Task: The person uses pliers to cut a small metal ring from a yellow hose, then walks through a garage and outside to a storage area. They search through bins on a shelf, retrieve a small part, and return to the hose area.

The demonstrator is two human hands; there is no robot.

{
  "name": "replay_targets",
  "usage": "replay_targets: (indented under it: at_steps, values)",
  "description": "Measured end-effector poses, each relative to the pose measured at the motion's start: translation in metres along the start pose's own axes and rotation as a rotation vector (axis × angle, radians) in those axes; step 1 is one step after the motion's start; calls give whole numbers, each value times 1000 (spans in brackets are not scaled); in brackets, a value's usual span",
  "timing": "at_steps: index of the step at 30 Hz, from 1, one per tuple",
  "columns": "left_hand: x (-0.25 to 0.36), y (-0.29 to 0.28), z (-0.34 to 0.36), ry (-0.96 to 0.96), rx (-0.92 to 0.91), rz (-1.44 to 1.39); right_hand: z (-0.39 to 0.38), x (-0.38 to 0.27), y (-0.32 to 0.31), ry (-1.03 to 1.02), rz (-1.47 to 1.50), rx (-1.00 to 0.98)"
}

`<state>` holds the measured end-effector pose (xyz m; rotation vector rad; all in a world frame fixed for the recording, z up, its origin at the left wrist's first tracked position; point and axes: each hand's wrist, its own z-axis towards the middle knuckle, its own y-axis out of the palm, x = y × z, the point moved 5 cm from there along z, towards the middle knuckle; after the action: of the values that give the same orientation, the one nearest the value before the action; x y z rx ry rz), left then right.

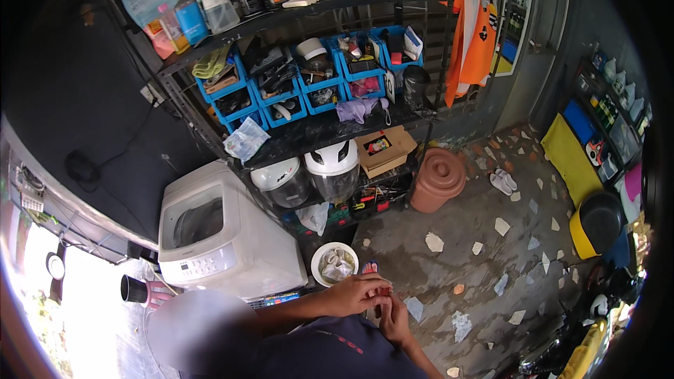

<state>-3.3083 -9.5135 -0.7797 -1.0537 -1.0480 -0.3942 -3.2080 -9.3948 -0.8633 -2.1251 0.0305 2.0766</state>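
Washing machine: white, at the left (263, 228), its opening on top and its control panel toward the lower edge.
Helmets: two white ones side by side (330, 160) on the low shelf (284, 214).
Bucket: white and round (315, 272), pale items inside, just beyond the hands.
Left hand: back up (354, 295), fingers bent toward the right, their tips close to the other hand; I cannot tell whether it grips anything.
Red piece: small, at the fingertips between the two hands (385, 292); too small and covered to tell its long axis or which way it points.
Right hand: raised just beside the left (394, 317), fingers bent and narrow around the red piece; whether they pinch it I cannot tell.
Bin: reddish-brown, lidded, upright (440, 181), well apart from the hands.
Shoes: a pale pair on the floor (503, 181).
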Motion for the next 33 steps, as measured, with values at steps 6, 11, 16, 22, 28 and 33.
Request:
replay_targets:
  at_steps: [6,11,16,22,28,33]
  values:
    - [-44,-40,74,-74,-108,-147,84,-13,-29,42,-65,120]
    - [-65,-100,132,63,-78,-269,165,-48,-38,232,2,49]
    - [-90,-145,156,131,36,-151,231,-37,-31,342,100,-86]
    - [-117,-188,172,-91,205,-220,291,-37,-17,329,71,-219]
    - [-124,-207,185,-284,328,-295,349,-55,-24,-42,-107,-478]
    - [-130,-201,210,-425,512,-243,392,-40,-44,-132,-123,-634]
